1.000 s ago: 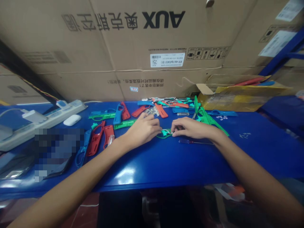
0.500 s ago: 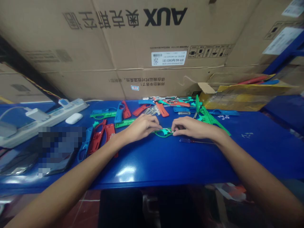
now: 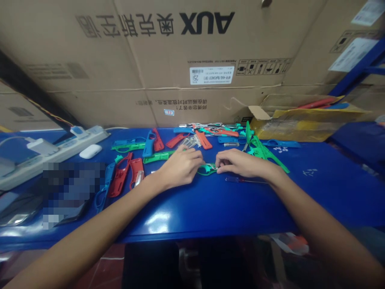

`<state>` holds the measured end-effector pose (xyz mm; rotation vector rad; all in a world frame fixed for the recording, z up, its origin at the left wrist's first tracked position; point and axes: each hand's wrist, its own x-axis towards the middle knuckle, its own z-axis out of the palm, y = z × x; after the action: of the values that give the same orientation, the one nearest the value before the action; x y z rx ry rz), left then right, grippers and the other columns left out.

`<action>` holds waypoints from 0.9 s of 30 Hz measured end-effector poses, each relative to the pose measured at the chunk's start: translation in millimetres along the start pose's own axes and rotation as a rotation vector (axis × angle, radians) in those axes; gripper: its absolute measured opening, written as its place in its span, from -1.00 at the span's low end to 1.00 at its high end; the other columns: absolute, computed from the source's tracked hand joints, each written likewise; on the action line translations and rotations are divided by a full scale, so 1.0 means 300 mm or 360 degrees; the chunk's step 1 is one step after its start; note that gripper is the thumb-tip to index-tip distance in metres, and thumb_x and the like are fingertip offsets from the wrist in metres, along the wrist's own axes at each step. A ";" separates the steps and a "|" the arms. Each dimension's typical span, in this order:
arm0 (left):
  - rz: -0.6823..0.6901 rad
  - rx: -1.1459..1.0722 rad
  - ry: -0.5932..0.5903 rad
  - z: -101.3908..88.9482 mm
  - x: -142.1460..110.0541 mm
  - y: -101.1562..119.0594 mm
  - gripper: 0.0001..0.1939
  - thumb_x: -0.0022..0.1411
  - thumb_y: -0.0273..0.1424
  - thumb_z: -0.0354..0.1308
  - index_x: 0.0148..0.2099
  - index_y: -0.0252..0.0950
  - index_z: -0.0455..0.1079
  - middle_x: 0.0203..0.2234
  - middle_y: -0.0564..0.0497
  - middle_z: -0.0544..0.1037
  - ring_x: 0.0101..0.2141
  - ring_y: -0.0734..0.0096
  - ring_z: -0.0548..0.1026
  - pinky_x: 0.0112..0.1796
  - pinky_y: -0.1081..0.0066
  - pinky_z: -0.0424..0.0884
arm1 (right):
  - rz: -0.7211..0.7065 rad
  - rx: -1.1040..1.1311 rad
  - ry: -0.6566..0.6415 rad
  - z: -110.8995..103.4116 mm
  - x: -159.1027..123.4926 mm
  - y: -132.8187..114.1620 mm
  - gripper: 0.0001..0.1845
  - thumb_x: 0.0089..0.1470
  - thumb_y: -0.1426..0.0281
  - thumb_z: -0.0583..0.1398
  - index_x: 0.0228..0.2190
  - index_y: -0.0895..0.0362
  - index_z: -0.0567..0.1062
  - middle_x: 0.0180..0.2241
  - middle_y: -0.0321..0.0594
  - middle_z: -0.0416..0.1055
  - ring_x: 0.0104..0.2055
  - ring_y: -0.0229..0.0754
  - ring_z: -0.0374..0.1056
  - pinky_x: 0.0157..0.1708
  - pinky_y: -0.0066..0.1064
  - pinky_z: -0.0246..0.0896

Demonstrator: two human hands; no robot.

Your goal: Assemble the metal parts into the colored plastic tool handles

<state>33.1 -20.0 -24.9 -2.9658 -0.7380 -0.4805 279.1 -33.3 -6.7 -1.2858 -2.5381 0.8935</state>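
A green lighter casing (image 3: pixel 205 173) with a trigger loop lies on the blue table between my hands. A teal trigger piece and a thin white wire (image 3: pixel 213 165) show in it. My left hand (image 3: pixel 184 165) is closed on the casing's left end, its fingertips partly hidden. At the right end, my right hand (image 3: pixel 233 161) pinches thumb and forefinger at the wire's end beside the casing. A screwdriver (image 3: pixel 233 179) with a clear purplish handle lies just below my right hand. Behind my left hand are several clear fuel tanks (image 3: pixel 191 141).
Red casings (image 3: pixel 120 180), blue casings (image 3: pixel 105 188) and green casings (image 3: pixel 267 151) lie around. An open carton (image 3: pixel 297 124) stands at back right, with a large cardboard box (image 3: pixel 168 72) behind. At left are a power strip (image 3: pixel 69 150), a white earbud case (image 3: pixel 90 151) and blurred-out dark devices (image 3: pixel 72 192).
The view shifts slightly and comes back. My left hand's fingers reach out along the casing, then curl in again. My right hand keeps its pinch at the right end.
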 end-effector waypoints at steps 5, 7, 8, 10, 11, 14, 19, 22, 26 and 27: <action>-0.0060 0.0095 -0.0047 0.016 0.010 0.010 -0.82 0.42 -0.32 0.11 -0.15 -0.30 0.48 -0.25 -0.03 0.57 -0.23 0.25 0.47 -0.12 0.24 0.16 | -0.0020 0.0009 -0.0025 -0.004 0.004 -0.001 -0.88 0.21 0.35 0.23 -0.36 0.13 0.49 -0.34 -0.21 0.49 -0.33 -0.20 0.30 -0.31 -0.37 0.12; -0.0079 0.0030 -0.0027 0.027 0.012 -0.004 -0.82 0.45 -0.33 0.10 -0.16 -0.28 0.48 -0.26 0.00 0.58 -0.23 0.29 0.48 -0.09 0.25 0.15 | -0.0031 0.0003 -0.0027 -0.006 0.006 -0.002 -0.88 0.21 0.36 0.23 -0.36 0.14 0.49 -0.33 -0.22 0.49 -0.32 -0.20 0.31 -0.30 -0.37 0.12; -0.0096 -0.0026 -0.0012 0.031 0.012 -0.012 -0.82 0.45 -0.32 0.09 -0.16 -0.27 0.48 -0.26 0.01 0.59 -0.23 0.31 0.49 -0.08 0.26 0.14 | -0.0033 -0.0001 -0.0029 -0.006 0.007 -0.004 -0.88 0.21 0.36 0.23 -0.36 0.14 0.49 -0.34 -0.22 0.49 -0.32 -0.20 0.31 -0.30 -0.37 0.12; -0.0140 -0.0161 0.0016 0.037 0.011 -0.025 -0.81 0.45 -0.30 0.10 -0.15 -0.25 0.49 -0.26 0.03 0.61 -0.22 0.34 0.51 -0.08 0.28 0.12 | -0.0035 -0.0021 -0.0031 -0.008 0.006 -0.008 -0.87 0.21 0.35 0.23 -0.35 0.14 0.48 -0.35 -0.23 0.47 -0.32 -0.20 0.30 -0.30 -0.38 0.10; -0.0166 -0.0224 0.0024 0.039 0.011 -0.029 -0.81 0.45 -0.29 0.12 -0.15 -0.24 0.50 -0.25 0.04 0.63 -0.22 0.34 0.52 -0.09 0.28 0.12 | -0.0034 -0.0037 -0.0030 -0.008 0.005 -0.010 -0.87 0.22 0.35 0.23 -0.35 0.15 0.48 -0.35 -0.23 0.47 -0.32 -0.20 0.30 -0.30 -0.38 0.10; -0.0232 -0.0326 0.0033 0.039 0.012 -0.034 -0.81 0.41 -0.25 0.17 -0.15 -0.22 0.54 -0.24 0.04 0.65 -0.20 0.32 0.54 -0.13 0.30 0.13 | -0.0043 -0.0102 -0.0014 -0.007 -0.001 -0.014 -0.86 0.23 0.34 0.23 -0.35 0.14 0.46 -0.34 -0.23 0.44 -0.30 -0.19 0.28 -0.29 -0.38 0.09; -0.0294 -0.0327 0.0031 0.039 0.016 -0.028 -0.86 0.35 -0.27 0.25 -0.18 -0.22 0.55 -0.23 0.08 0.67 -0.22 0.34 0.55 -0.14 0.30 0.13 | -0.0097 -0.0186 -0.0029 -0.004 -0.006 -0.009 -0.80 0.29 0.27 0.17 -0.32 0.12 0.45 -0.30 -0.20 0.43 -0.26 -0.15 0.29 -0.25 -0.36 0.11; -0.0297 -0.0364 0.0039 0.043 0.015 -0.030 -0.87 0.34 -0.29 0.27 -0.18 -0.22 0.55 -0.23 0.08 0.67 -0.22 0.34 0.56 -0.14 0.31 0.15 | -0.0114 -0.0226 -0.0028 -0.002 -0.006 -0.011 -0.75 0.33 0.26 0.10 -0.32 0.12 0.46 -0.29 -0.19 0.44 -0.23 -0.13 0.32 -0.23 -0.35 0.12; -0.0284 -0.0515 0.0093 0.053 0.011 -0.043 -0.79 0.35 -0.22 0.23 -0.20 -0.23 0.57 -0.26 0.04 0.67 -0.25 0.33 0.57 -0.19 0.33 0.24 | -0.0125 -0.0380 0.0029 0.005 -0.008 -0.019 -0.79 0.33 0.32 0.11 -0.34 0.12 0.46 -0.30 -0.20 0.46 -0.24 -0.14 0.33 -0.25 -0.37 0.10; -0.0292 -0.0557 0.0105 0.055 0.011 -0.046 -0.76 0.36 -0.19 0.22 -0.21 -0.24 0.58 -0.27 0.03 0.67 -0.27 0.34 0.58 -0.21 0.33 0.26 | -0.0130 -0.0411 0.0047 0.007 -0.009 -0.021 -0.80 0.33 0.33 0.12 -0.34 0.11 0.45 -0.30 -0.20 0.46 -0.24 -0.15 0.34 -0.26 -0.37 0.09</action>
<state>34.1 -4.3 -40.0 -3.1905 -1.0213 -0.7905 275.6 -39.0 -4.6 -1.2379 -2.7297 0.5400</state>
